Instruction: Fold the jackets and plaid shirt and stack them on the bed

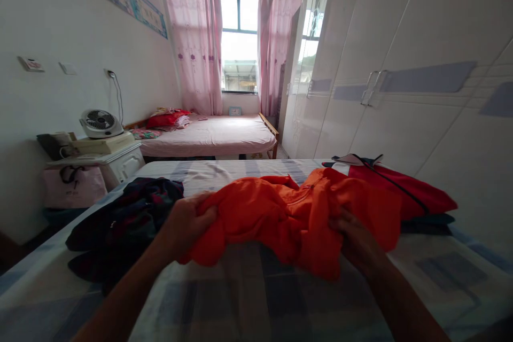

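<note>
An orange zip-up jacket [256,208] is stretched, crumpled, between my two hands over the bed. My left hand [192,224] is closed on its left end, thumb on top of the cloth. My right hand [355,238] grips the fabric on the right, with its fingertips partly hidden in the folds. A short stretch of zip shows near the middle of the jacket. Left of my left hand lies a dark patterned garment [132,214], bunched up. On the right, behind the jacket, a red garment with black and white trim [417,189] rests folded on dark cloth.
Under everything is a bed with a blue-and-white checked sheet [232,299]. A white wardrobe [401,37] stands along the right. At the left are a bedside cabinet [124,165], a fan [101,123] and a pink bag [74,187]. A second bed [224,133] stands below the window.
</note>
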`<state>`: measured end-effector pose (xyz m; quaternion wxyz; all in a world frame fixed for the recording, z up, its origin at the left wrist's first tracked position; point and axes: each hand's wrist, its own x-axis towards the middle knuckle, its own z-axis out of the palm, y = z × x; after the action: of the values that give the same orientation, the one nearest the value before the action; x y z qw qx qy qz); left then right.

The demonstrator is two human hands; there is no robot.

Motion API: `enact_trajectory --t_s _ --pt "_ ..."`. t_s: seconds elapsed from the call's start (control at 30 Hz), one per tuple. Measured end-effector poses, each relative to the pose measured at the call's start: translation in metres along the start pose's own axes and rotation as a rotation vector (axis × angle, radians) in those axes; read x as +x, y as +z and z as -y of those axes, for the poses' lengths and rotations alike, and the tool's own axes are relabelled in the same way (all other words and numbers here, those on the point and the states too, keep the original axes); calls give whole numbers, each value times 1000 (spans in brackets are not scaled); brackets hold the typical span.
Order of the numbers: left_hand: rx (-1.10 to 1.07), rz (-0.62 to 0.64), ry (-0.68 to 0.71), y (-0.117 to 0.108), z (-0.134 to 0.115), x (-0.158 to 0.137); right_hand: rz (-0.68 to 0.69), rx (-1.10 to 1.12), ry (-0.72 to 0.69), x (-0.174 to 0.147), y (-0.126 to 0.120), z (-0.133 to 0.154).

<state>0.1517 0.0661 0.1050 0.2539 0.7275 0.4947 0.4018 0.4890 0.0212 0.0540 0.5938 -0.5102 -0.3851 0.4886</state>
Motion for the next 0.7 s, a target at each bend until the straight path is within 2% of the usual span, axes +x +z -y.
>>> enact_trajectory --t_s 0.03,0.1,0.17,0.2,0.3,0.37,0.43,0.5,0.57,0.63,0.7 --pt "2 19 -26 -16 0 -10 58 -36 24 -8 -6 2" --pt "5 146 -127 -41 11 -31 186 -198 86 -26 -22 -1" --pt "54 258 -198 -54 33 -50 257 -406 148 -44 -44 -9" --pt "97 274 -205 -55 46 -57 270 -497 174 -51 -55 -12" --pt "223 193 -149 -48 84 -65 209 -685 191 -66 -82 -9" --pt "287 114 -108 -39 102 -60 4 -748 117 -69 -90 7" --pt "360 74 -73 -30 111 -48 -259 -786 -20 -68 -87 30" --pt "463 101 -59 -22 113 -36 -399 -863 -185 -60 -73 51" --pt "584 206 -80 -16 111 -25 -375 -996 -321 -46 -51 64" --pt "686 287 -127 -12 107 -18 -253 -1119 -392 -25 -30 66" --pt "718 290 -166 -11 103 -15 -110 -1218 -411 0 -16 58"
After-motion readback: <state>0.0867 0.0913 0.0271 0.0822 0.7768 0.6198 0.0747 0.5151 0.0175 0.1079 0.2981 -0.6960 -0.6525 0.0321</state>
